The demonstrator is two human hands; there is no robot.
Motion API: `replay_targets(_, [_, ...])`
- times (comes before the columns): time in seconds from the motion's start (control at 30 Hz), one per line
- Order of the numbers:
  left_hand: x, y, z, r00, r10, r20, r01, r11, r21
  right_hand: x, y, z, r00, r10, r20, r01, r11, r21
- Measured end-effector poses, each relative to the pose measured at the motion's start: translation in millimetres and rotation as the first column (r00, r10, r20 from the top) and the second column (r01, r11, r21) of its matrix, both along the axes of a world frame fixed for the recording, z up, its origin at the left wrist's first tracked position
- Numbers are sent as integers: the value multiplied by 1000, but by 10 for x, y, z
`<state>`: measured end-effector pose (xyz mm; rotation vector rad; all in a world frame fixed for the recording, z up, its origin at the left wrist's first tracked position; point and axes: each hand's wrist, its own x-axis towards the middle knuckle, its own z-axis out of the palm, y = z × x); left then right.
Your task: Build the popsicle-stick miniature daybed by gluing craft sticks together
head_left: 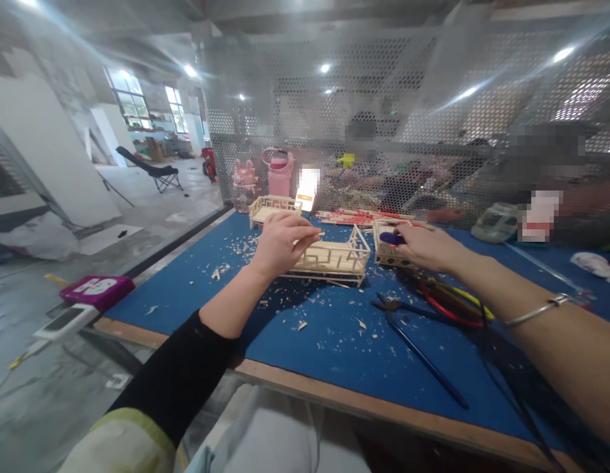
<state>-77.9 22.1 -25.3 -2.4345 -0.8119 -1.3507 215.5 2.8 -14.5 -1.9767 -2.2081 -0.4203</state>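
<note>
A small wooden stick model shaped like a bed [334, 259] stands on the blue table mat [334, 341]. My left hand [280, 243] hovers over its left end, fingers pinched on a thin wooden stick [312, 233]. My right hand [425, 246] is to the right, fingers closed on a small dark blue object [392, 238], right beside a second small stick frame [386, 253]. A metal bangle [536, 314] is on my right wrist.
Dark-handled cutters [408, 328] and red-handled pliers [447, 309] lie at the right. Wood chips litter the mat. Another stick model [270, 209], a pink bottle [280, 172] and red sticks [364, 217] stand by the perforated screen. People sit behind it. A purple box [98, 290] sits left.
</note>
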Motion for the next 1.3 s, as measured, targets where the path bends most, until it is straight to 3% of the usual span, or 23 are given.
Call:
replay_targets(0.1, [34,-66,24,999,15,-34,-13,998,61,-147,-91,19,996,66,-63,-50,975,218])
replay_targets(0.17, [65,-120,41,997,-2,-73,9,996,90,-337,-242,66,968,236,-90,-181,896,405])
replay_targets(0.27, [116,-187,45,992,-36,-119,50,991,123,-656,-467,98,889,455,-53,-382,800,462])
replay_targets(0.37, [157,-217,19,985,-47,-168,66,992,106,-849,-556,34,845,534,-32,-454,746,487])
replay_targets(0.6, [197,-222,-7,977,-98,-190,105,994,27,-850,-505,-148,848,524,-82,-396,729,559])
replay_targets(0.8, [117,-200,34,999,-54,3,54,993,-100,-830,-459,-225,889,452,78,-412,712,568])
replay_targets(1.0, [106,-186,7,999,-40,1,39,971,-234,-869,-387,-288,896,392,208,-429,651,626])
replay_targets(1.3, [121,-219,-3,1000,-20,4,20,965,-261,-898,-370,-299,898,386,213,-432,675,598])
